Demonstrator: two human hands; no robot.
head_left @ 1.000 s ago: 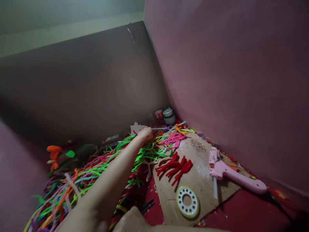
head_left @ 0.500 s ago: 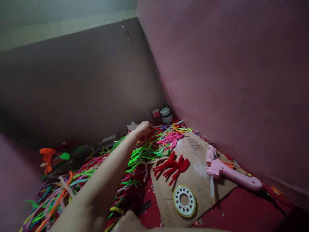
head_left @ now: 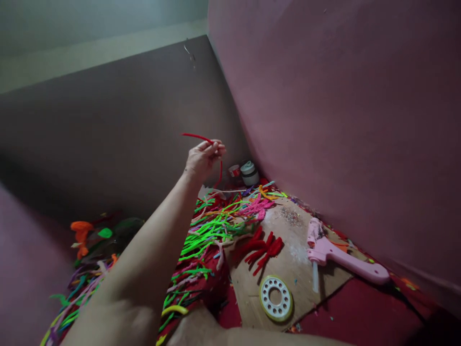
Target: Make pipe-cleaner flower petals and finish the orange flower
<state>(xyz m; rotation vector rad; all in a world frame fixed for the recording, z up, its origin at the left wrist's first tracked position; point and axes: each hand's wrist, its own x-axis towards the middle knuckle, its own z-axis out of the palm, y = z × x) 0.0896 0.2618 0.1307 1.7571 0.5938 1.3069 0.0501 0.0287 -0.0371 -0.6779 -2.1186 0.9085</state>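
Note:
My left hand (head_left: pixel 203 156) is raised above the pile, its fingers pinched on a red pipe cleaner (head_left: pixel 196 137). One end of it points left and a bent length hangs below the fingers. At the bottom edge lies my right hand (head_left: pixel 194 327), partly cut off, with its fingers not showing clearly. Beside it is a curved yellow pipe cleaner (head_left: pixel 175 310); whether the hand holds it I cannot tell. Under my left arm spreads a heap of coloured pipe cleaners (head_left: pixel 207 235), many bright green. A cluster of red pipe-cleaner pieces (head_left: pixel 264 250) rests on the cardboard (head_left: pixel 252 302).
On the cardboard are a white tape ring (head_left: pixel 276 298) and a pink glue gun (head_left: pixel 345 259), its cord trailing right. A lidded jar (head_left: pixel 249 173) and a small red-and-white cup (head_left: pixel 234 170) stand in the corner. A pink wall (head_left: pixel 342 120) rises close on the right.
My left hand has lifted up from the far end of the pile, bringing the red pipe cleaner with it. My right hand has shifted slightly at the bottom edge.

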